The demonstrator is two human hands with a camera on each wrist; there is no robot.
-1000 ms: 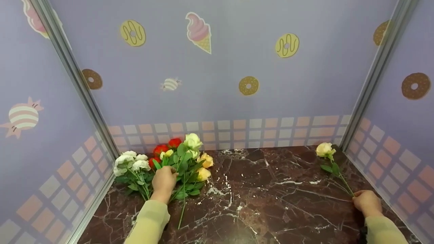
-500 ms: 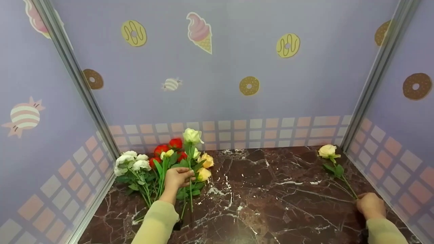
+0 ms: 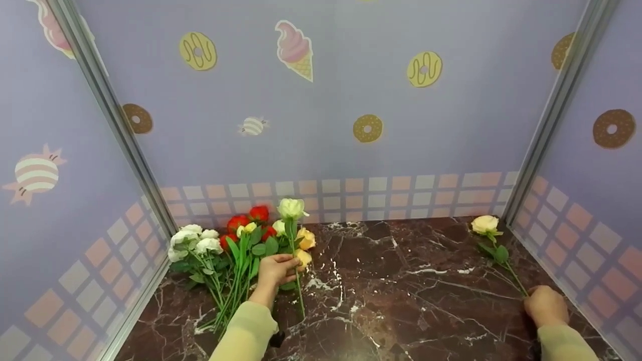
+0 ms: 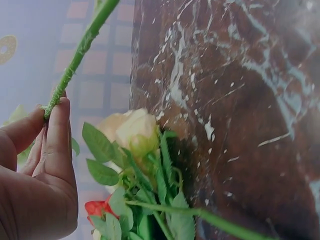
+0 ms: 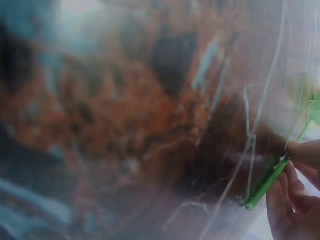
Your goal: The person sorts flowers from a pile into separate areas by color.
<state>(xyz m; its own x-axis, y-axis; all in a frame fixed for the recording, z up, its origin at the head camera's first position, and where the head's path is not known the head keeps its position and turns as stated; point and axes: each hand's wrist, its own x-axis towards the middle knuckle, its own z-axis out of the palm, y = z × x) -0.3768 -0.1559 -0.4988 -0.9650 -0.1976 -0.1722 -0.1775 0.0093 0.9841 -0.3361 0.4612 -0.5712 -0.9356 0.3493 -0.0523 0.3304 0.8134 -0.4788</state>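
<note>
Between thumb and fingers, my left hand [image 3: 277, 273] pinches the green stem [image 4: 80, 52] of a white rose [image 3: 292, 208], which stands upright above the other flowers. Over at the right, my right hand [image 3: 546, 306] pinches the lower stem [image 5: 267, 186] of a cream-yellow rose [image 3: 485, 225] whose bloom points toward the back corner. Just beyond the left hand lie red roses [image 3: 259, 213], orange-yellow roses [image 3: 306, 238] and a second pale rose [image 3: 279, 228]. A bunch of white flowers [image 3: 208, 245] lies at the far left, stems toward me.
The flowers lie on a dark red-brown marble tabletop [image 3: 391, 291] with white veins. A lilac back wall [image 3: 341, 100] with printed sweets closes off the far edge. Side panels [image 3: 602, 210] stand at left and right, joined by metal corner posts [image 3: 551, 115].
My left hand has drawn the white rose out of the bunch and carried it to the right. My right hand has shifted only slightly, still gripping the cream-yellow rose.
</note>
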